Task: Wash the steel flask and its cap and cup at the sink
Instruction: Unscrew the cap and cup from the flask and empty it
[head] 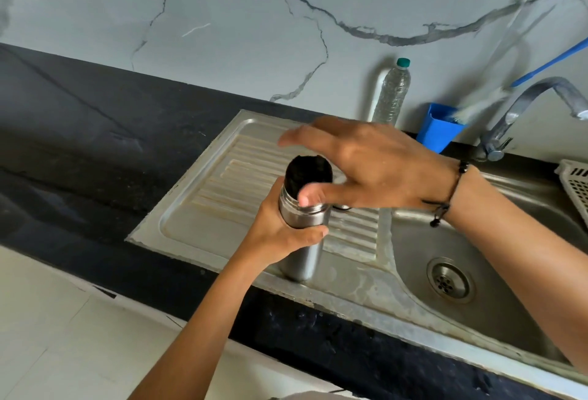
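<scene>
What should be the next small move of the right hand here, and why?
Probably close the right hand on the black cap and twist it off. The left hand grips the steel flask upright on the drainboard, the cap sits on it, and the right hand's fingers are spread open over it.

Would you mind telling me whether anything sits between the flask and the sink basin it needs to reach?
Nothing visible does. The flask, held by the left hand, stands on the drainboard; the basin beside it is open, with only the right hand above.
</scene>
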Demonstrator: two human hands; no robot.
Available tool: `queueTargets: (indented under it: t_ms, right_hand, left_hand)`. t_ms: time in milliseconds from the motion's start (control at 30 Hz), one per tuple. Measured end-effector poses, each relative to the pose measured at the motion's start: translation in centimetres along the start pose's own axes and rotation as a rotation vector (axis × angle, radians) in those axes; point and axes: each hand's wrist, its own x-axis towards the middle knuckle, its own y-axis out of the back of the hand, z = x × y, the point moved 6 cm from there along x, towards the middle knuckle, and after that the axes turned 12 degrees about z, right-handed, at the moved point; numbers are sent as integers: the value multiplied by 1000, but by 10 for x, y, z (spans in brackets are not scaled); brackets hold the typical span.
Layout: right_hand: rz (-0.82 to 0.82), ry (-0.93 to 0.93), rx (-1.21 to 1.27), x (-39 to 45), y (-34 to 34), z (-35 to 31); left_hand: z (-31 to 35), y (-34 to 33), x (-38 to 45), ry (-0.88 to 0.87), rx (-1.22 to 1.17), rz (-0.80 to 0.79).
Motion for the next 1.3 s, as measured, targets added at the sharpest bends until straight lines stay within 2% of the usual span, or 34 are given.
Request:
queueTargets:
  t_ms: [67, 133, 267, 333, 400, 500, 567, 667, 800, 867, 933, 1067, 1167, 1267, 1300]
  right_hand:
    - [-2, -41, -269, 5, 2, -4]
    - [-1, -9, -330, 6, -1, -11]
    - [-103, 93, 36, 2, -4, -11]
    - [-117, 149, 99, 0, -4, -13]
    - [-61, 89, 81, 1, -2, -13]
    - [29, -99, -176, 8, 2, -7]
    - [24, -137, -326, 11, 1, -11]
    - [29, -110, -194, 10, -5, -14]
    - [-177, -46, 112, 7, -5, -17]
    - [-171, -47, 184, 6, -2, -17]
    - [-95, -94, 141, 7, 0, -16]
    - [-80, -197, -232, 12, -5, -12]
    - [-104, -131, -78, 12, -9, -16]
    - [-273, -96, 99, 7, -12, -15]
    - [-283, -103, 120, 6, -12, -12]
  left_hand:
    - [1, 0, -1, -2, 2, 3]
    - [1, -1, -2, 3, 1, 8]
    - [6, -2, -3, -18, -7, -4]
    - [8, -2, -2, -29, 0, 7]
    - [5, -2, -2, -28, 7, 9]
    - [2, 0, -2, 1, 21, 18]
    - [1, 0, -2, 5, 24, 16]
    - [0, -1, -3, 22, 24, 9]
    - [3, -1, -3, 4, 0, 17]
    - [2, -2, -2, -5, -1, 13]
    - [-2, -1, -3, 13, 8, 14]
    - [-3, -1, -3, 36, 13, 17]
    - [0, -1, -3, 15, -6, 15]
    - [1, -1, -2, 2, -20, 3]
    - [1, -1, -2, 2, -27, 3]
